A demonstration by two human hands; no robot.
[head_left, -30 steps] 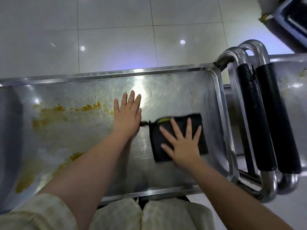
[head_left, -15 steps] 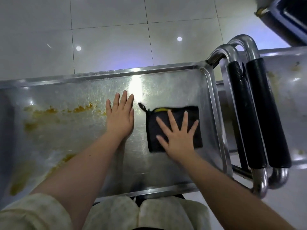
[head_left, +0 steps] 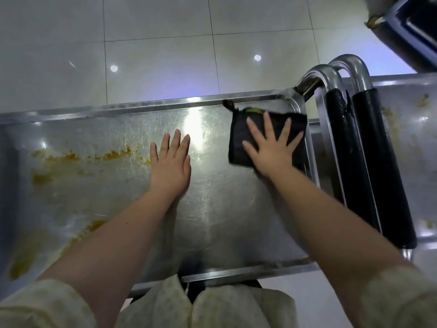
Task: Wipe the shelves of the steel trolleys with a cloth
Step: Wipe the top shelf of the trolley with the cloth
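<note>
Top shelf [head_left: 224,209] of the near trolley, seen from the head camera. Landmark for this entry: the black handle grip [head_left: 343,162].

- Right hand [head_left: 272,150]: flat, fingers spread and straight, pressing the dark cloth [head_left: 237,133] onto the steel. Nothing is pinched.
- Cloth: just left of the grip, pushed into the shelf's far corner. Its right edge touches the rim there.
- Left hand [head_left: 170,166]: flat, fingers together, palm down on bare steel well left of the grip. It holds nothing. I read it as a brace.
- Orange residue [head_left: 71,157]: further left of the grip, beyond the left hand, in streaks and patches. That area looks untouched.

Risks from here, as I judge them:
1. The cloth is held by palm pressure only. It may bunch against the rim beside the grip, or slip out from under the fingers on the pull back.
2. Dragging the cloth leftward through the residue could smear it over the steel nearer the grip.
3. The left fingertips lie near the residue edge and could pick it up.
4. The trolley may roll under a hard push if the left hand lifts.
</note>
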